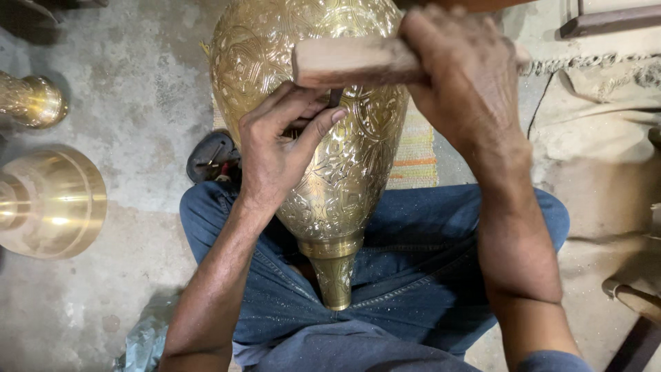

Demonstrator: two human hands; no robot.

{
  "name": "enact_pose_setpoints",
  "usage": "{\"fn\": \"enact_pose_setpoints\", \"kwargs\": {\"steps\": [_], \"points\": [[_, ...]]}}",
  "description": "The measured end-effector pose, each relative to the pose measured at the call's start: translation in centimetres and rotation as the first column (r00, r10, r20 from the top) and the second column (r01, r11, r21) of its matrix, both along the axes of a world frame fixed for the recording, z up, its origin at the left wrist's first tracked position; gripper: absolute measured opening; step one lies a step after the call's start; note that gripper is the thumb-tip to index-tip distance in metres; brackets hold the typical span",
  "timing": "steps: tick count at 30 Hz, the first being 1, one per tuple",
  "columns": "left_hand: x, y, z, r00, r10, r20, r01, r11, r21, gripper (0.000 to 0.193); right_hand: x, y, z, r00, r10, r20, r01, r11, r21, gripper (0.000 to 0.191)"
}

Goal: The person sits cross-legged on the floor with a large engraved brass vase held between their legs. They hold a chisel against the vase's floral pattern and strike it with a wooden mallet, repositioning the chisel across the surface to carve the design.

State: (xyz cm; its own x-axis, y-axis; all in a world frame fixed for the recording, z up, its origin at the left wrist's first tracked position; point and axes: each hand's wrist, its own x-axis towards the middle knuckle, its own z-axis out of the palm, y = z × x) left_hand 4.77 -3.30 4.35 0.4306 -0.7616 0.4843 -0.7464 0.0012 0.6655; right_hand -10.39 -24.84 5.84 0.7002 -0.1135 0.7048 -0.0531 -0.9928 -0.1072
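Observation:
A large engraved brass vase (pixel 344 179) lies across my lap, its narrow neck pointing toward me. My left hand (pixel 279 145) rests on its side and pinches a thin dark chisel (pixel 335 96) against the metal. My right hand (pixel 461 76) grips a wooden mallet (pixel 351 60), whose block head sits right above the chisel's top. Fine floral patterns cover the vase's surface.
Two plain brass pieces stand on the concrete floor at the left: a wide bell-shaped one (pixel 51 203) and a smaller rounded one (pixel 31 100). A dark sandal (pixel 210 157) lies beside my left knee. A striped mat (pixel 416 155) and beige cloth (pixel 599 138) lie to the right.

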Motion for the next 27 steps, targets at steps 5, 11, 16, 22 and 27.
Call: {"fn": "enact_pose_setpoints", "kwargs": {"steps": [5, 11, 16, 22, 27], "points": [[0.2, 0.2, -0.1, 0.999, -0.010, -0.041, 0.011, 1.000, 0.022, 0.030, 2.1, -1.3, -1.4, 0.937, 0.217, 0.274, -0.315, 0.863, 0.394, 0.027], [-0.1, 0.1, 0.1, 0.997, -0.015, -0.071, 0.015, 1.000, 0.006, 0.037, -0.5, -1.7, -2.0, 0.964, 0.106, 0.245, -0.183, 0.931, 0.315, 0.022], [-0.4, 0.1, 0.7, 0.996, -0.045, -0.082, 0.044, 0.999, -0.019, 0.038, -0.6, -1.7, -1.6, 0.908, 0.110, 0.405, -0.363, 0.691, 0.625, 0.029], [-0.1, -0.1, 0.7, 0.998, -0.027, -0.060, 0.028, 0.999, 0.017, 0.034, 1.1, -2.4, -1.8, 0.891, 0.154, 0.427, -0.390, 0.743, 0.544, 0.051], [0.0, 0.3, 0.5, 0.998, -0.053, -0.046, 0.053, 0.999, 0.007, 0.032, 0.4, -1.2, -1.1, 0.946, 0.176, 0.271, -0.298, 0.803, 0.517, 0.033]]}}
